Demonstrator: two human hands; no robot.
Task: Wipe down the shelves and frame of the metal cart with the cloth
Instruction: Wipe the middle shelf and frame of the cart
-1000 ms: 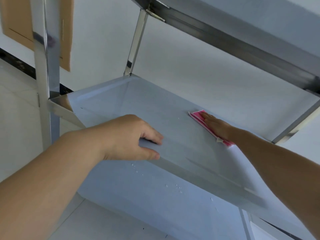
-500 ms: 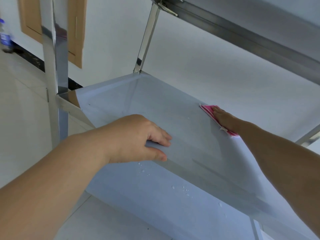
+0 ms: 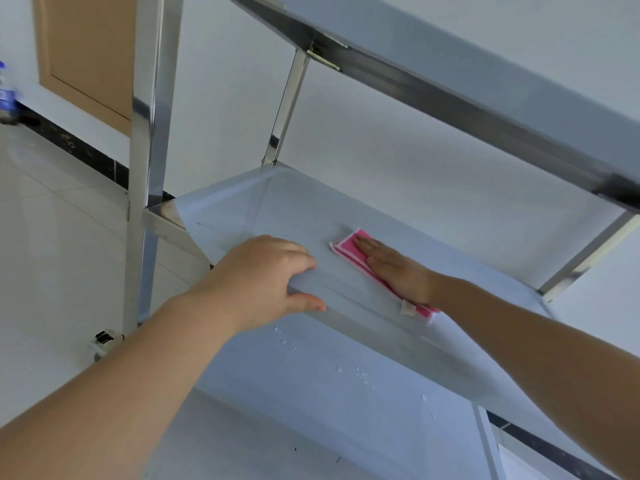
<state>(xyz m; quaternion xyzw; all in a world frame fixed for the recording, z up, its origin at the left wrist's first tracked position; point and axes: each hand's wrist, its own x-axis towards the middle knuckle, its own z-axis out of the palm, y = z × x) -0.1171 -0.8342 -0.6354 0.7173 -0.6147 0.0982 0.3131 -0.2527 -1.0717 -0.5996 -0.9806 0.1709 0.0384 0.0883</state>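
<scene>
The metal cart fills the view, with a middle shelf [image 3: 263,206] covered in pale film. A folded pink cloth [image 3: 349,249] lies flat on that shelf near its front. My right hand [image 3: 398,271] presses on the cloth with straight fingers. My left hand [image 3: 263,278] grips the shelf's front edge, fingers on top and thumb underneath. The top shelf's steel rail [image 3: 450,95] runs overhead. The bottom shelf [image 3: 311,386] lies below with several water drops on it.
A shiny front post [image 3: 145,161] stands at the left, a rear post [image 3: 285,105] behind the shelf and another post [image 3: 585,258] at the right. A caster [image 3: 104,341] sits on the tiled floor. A brown door panel [image 3: 86,53] and a white wall lie behind.
My right hand has slid the pink cloth leftward and toward the shelf's front, closer to my left hand. The view has shifted down and left. My left hand keeps its grip.
</scene>
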